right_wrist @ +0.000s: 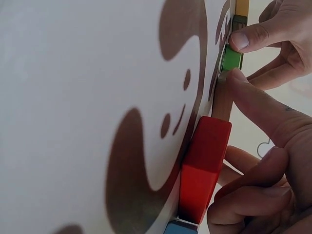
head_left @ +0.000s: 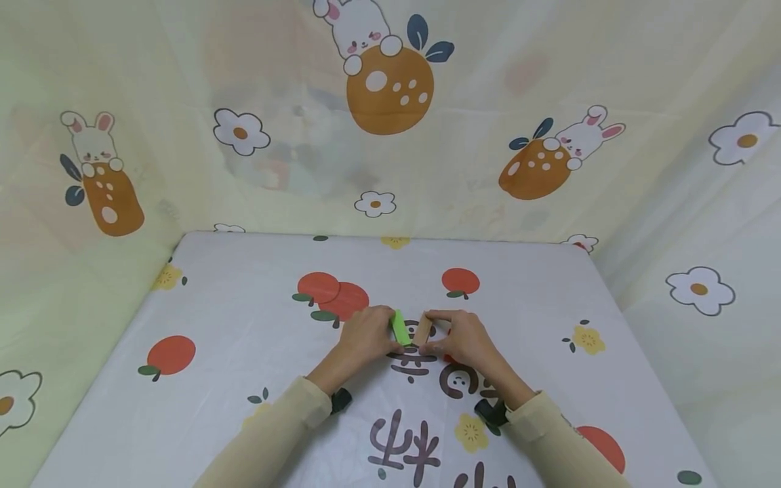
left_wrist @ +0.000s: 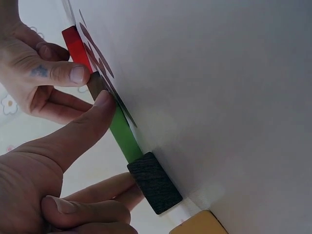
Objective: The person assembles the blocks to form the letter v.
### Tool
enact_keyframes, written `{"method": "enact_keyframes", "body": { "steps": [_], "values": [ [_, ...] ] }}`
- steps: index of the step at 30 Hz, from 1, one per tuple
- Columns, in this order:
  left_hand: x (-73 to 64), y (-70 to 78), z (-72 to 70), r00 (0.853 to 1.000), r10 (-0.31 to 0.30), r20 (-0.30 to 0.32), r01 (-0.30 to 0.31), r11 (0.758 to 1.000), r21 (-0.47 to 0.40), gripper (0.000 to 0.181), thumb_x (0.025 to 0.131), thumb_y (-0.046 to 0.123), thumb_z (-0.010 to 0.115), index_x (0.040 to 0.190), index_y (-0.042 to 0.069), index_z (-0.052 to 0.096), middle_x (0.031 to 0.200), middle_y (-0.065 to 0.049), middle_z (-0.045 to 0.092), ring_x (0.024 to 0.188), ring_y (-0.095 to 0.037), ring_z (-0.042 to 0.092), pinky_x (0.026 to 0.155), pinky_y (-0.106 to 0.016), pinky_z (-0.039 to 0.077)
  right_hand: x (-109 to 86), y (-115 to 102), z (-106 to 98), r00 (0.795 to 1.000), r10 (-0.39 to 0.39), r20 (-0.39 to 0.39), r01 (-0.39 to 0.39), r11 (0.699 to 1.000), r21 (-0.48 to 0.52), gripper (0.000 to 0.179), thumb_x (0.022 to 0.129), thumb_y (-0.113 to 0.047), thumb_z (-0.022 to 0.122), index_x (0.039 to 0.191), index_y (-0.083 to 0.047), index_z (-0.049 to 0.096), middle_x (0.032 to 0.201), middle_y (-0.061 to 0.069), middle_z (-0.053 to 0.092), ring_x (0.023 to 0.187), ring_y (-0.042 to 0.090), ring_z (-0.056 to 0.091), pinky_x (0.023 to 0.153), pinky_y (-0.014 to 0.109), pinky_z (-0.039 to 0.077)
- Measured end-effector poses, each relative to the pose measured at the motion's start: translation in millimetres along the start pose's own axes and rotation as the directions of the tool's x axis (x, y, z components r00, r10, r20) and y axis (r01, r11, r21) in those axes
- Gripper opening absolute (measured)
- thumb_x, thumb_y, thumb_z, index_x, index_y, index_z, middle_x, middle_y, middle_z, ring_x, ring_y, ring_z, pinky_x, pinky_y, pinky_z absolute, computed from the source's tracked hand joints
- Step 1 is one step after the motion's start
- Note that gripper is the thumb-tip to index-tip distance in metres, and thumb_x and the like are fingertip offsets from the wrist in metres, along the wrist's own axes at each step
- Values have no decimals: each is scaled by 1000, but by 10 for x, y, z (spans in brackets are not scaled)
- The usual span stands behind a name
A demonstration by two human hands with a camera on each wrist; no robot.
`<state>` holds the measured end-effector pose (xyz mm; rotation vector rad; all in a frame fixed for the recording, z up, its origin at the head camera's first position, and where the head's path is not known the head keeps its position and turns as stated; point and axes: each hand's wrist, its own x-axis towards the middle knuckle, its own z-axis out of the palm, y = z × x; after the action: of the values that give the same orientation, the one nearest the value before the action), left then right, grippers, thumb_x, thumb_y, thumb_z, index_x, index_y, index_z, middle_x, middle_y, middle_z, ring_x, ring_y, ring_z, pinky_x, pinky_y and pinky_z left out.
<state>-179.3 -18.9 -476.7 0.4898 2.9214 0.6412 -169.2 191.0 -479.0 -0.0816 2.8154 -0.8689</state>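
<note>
Left hand [head_left: 366,332]: thumb and index finger are narrow on a bright green, slim rectangular block [head_left: 399,328], pinching it.
Right hand [head_left: 460,339]: its fingers pinch a plain tan, wood-like slim block [head_left: 422,330] in a mirrored grip.
Place of the two blocks: near the middle of the white, fruit-printed counter [head_left: 244,346], near ends closer together than far ends.
Reason for the grip: holding each block by its opposite ends probably leaves the facing sides free and lets the angle be set finely.
Side blocks: a black rectangular block [left_wrist: 155,183] appears past the green one, a glossy red block [right_wrist: 202,156] past the tan one; their spacing may be deliberate.
Cut off: an orange-yellow block [left_wrist: 200,225] and a blue block [right_wrist: 181,227] show only in part.
Hard to tell: whether green and tan touch; thumbs cover that seam, and the low wrist views squeeze any gaps.
</note>
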Motion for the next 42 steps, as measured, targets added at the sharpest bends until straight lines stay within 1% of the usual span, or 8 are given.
{"method": "enact_keyframes", "body": {
  "steps": [6, 9, 12, 17, 23, 31, 37, 42],
  "values": [
    [-14, 5, 18, 1000, -9, 4, 9, 1000, -10, 42, 72, 33, 99, 97, 11, 75, 86, 2, 69, 71, -14, 55, 59, -26, 43, 0, 6, 16, 1000, 7, 3, -7, 1000, -7, 73, 72, -31, 99, 139, -21, 72, 76, 6, 58, 65, 19, 48, 56, 29, 37],
    [-15, 10, 21, 1000, -10, 3, 10, 1000, -10, 41, 72, 33, 99, 97, 11, 74, 87, 2, 69, 72, -15, 55, 59, -26, 43, 1, 6, 21, 1000, 3, -4, -3, 1000, -23, 72, 73, -32, 99, 139, -20, 72, 100, 10, 73, 76, 20, 52, 62, 29, 41],
    [-12, 10, 24, 1000, -9, 1, 9, 1000, -7, 42, 72, 34, 99, 97, 11, 74, 88, 2, 70, 73, -15, 56, 60, -27, 45, 1, 6, 15, 1000, -12, -12, 11, 999, -41, 72, 73, -33, 99, 138, -19, 72, 121, 11, 76, 83, 21, 55, 66, 30, 43],
    [-8, 1, 19, 1000, -6, 2, 6, 1000, -3, 46, 72, 34, 99, 104, 11, 76, 97, 0, 74, 77, -15, 57, 65, -28, 47, -3, 1, -8, 1000, -21, -2, 21, 999, -36, 73, 73, -33, 99, 138, -16, 71, 118, 12, 75, 80, 21, 54, 64, 29, 44],
    [-10, -11, 12, 1000, -12, 10, 12, 1000, -22, 57, 73, 34, 99, 119, 10, 76, 115, -4, 77, 85, -17, 61, 72, -31, 53, -13, 6, -21, 1000, -24, -3, 24, 999, -25, 73, 73, -33, 98, 139, -15, 71, 134, 14, 73, 90, 22, 56, 69, 30, 47],
    [-8, -9, 14, 1000, -17, 5, 18, 999, -30, 59, 74, 34, 98, 122, 8, 76, 123, -6, 77, 91, -19, 66, 75, -33, 56, 2, 9, -17, 1000, -27, -11, 26, 999, -43, 73, 73, -34, 98, 138, -16, 71, 139, 14, 71, 101, 26, 59, 79, 34, 51],
    [-8, -20, 15, 1000, -15, 26, 16, 1000, -23, 70, 75, 37, 97, 133, 7, 71, 137, -10, 72, 116, -28, 71, 94, -44, 61, 0, 11, -16, 1000, -30, -7, 30, 999, -27, 71, 75, -34, 97, 139, -16, 71, 139, 13, 71, 106, 28, 60, 83, 38, 55],
    [-25, -45, 3, 999, -27, 24, 28, 998, -49, 75, 84, 45, 89, 144, 7, 64, 147, -11, 67, 132, -30, 66, 106, -48, 58, 18, 38, -40, 998, -61, -2, 61, 998, -25, 74, 77, -40, 95, 141, -15, 70, 144, 14, 69, 117, 30, 61, 98, 48, 57]
  ]
}}
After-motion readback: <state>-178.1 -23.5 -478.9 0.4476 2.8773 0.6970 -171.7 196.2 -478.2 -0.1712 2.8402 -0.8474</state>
